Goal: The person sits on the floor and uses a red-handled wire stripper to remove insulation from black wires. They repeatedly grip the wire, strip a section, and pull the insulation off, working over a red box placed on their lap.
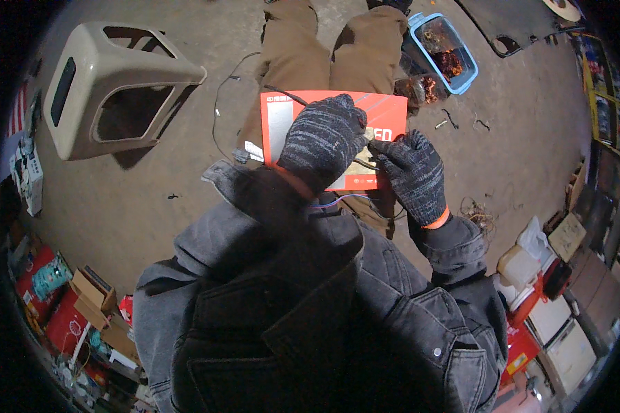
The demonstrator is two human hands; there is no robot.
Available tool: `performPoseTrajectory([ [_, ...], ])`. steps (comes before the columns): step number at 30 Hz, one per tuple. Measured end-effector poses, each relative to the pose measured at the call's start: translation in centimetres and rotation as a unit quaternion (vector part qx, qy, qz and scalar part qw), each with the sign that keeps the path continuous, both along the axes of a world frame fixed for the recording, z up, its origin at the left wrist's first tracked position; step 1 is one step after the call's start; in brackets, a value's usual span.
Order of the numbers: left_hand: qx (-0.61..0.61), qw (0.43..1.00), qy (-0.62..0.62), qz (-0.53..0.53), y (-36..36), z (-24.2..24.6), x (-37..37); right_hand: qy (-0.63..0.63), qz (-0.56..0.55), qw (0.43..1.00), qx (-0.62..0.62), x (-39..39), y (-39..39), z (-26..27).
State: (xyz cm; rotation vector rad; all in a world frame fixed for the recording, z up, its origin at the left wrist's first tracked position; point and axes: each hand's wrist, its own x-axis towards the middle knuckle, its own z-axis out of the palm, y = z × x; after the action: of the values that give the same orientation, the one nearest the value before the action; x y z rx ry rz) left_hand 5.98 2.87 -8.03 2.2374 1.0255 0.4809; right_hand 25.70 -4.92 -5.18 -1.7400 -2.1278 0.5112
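My left hand (323,142), in a dark grey knit glove, is closed around a black cable (285,94). One stretch of the cable leaves the fist at the upper left. Another dark length (366,164) shows below the fist, towards my right hand (416,173). That hand wears a matching glove with an orange cuff, its thumb and fingertips pinched close to the left fist. The gloves hide most of what is between the fingertips. Under both hands, a flat orange-red printed box or board (392,106) rests across my lap.
A blue-rimmed plastic container (467,85) holds copper-coloured wire by my right leg, next to a clear bag (418,90) of similar scrap. Left stands a beige plastic housing (129,93). Thin cable (215,116) and wire scraps (480,124) lie on the floor. Cardboard boxes (90,294) crowd the lower left.
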Motion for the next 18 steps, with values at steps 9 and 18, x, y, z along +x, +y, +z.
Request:
performPoseTrajectory([
  [9,0.018,0.996,0.088,0.005,-0.3,-0.1,0.8,-0.048,0.043,0.998,-0.024,0.8,-0.5,1.0],
  [18,0.014,0.998,0.065,0.014,-0.4,-0.3,0.7,-0.076,0.028,0.996,-0.029,1.3,-1.8,0.9],
])
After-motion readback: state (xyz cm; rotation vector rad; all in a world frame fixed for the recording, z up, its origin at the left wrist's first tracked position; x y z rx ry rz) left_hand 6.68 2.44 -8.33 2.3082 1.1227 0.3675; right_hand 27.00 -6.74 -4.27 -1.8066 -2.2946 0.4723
